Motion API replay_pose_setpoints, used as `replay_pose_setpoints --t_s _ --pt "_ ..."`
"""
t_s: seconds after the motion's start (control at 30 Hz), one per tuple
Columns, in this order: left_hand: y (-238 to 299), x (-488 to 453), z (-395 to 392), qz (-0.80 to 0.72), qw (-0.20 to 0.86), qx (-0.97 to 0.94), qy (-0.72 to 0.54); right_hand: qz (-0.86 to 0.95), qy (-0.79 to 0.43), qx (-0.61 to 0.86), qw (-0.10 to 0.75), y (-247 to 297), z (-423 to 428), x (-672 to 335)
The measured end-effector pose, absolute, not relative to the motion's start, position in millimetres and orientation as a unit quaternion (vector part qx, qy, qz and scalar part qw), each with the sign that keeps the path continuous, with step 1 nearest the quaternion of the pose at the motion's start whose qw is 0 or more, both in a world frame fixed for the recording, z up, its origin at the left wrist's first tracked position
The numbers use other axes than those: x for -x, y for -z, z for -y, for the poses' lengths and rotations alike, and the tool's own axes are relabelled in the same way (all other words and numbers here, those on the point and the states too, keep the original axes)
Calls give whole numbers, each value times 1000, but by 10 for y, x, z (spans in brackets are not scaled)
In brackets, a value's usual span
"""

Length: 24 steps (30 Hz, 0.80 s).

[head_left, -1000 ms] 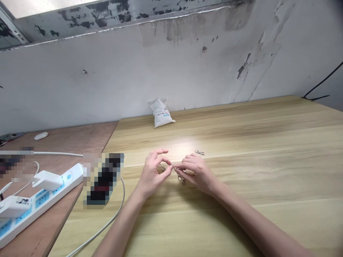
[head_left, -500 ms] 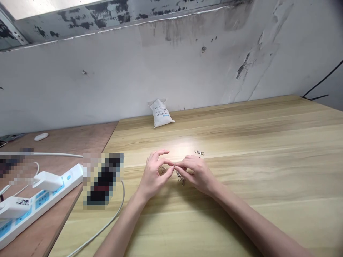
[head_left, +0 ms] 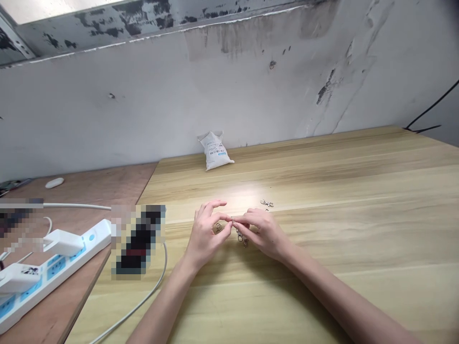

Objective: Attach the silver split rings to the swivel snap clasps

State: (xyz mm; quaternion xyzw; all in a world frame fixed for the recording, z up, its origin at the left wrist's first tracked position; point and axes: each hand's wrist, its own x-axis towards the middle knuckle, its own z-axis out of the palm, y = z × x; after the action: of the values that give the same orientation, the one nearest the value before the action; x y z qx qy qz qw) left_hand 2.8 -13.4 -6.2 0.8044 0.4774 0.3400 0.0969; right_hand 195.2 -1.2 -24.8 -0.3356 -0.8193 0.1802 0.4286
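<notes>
My left hand [head_left: 209,231] and my right hand [head_left: 261,232] meet over the wooden table, fingertips almost touching. Thumb and index finger of each pinch a tiny metal piece [head_left: 232,219], too small to tell its exact kind. The left hand's other fingers are raised and curved. Behind the left pinch lie metal rings [head_left: 218,227], partly covered by that hand. Several silver swivel clasps [head_left: 240,236] lie in a small heap below the right fingers, which hide part of it. Another swivel clasp [head_left: 267,203] rests on the table just beyond the right hand.
A white labelled packet [head_left: 216,152] stands near the wall. At the left are a white power strip [head_left: 53,272] with plugged-in chargers [head_left: 64,242], a pale cable [head_left: 150,291] and a blurred-out dark object [head_left: 139,241]. A white oval object [head_left: 54,183] lies farther back.
Both hands keep nearly the same pinch over the metal piece. The right fingers have shifted very slightly, and the view has moved a little.
</notes>
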Motion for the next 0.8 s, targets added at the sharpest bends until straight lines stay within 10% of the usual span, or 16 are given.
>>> replay_pose_setpoints --t_s 0.8 --pt "15 -123 154 -421 -135 -839 -316 761 -366 356 401 205 47 -1938"
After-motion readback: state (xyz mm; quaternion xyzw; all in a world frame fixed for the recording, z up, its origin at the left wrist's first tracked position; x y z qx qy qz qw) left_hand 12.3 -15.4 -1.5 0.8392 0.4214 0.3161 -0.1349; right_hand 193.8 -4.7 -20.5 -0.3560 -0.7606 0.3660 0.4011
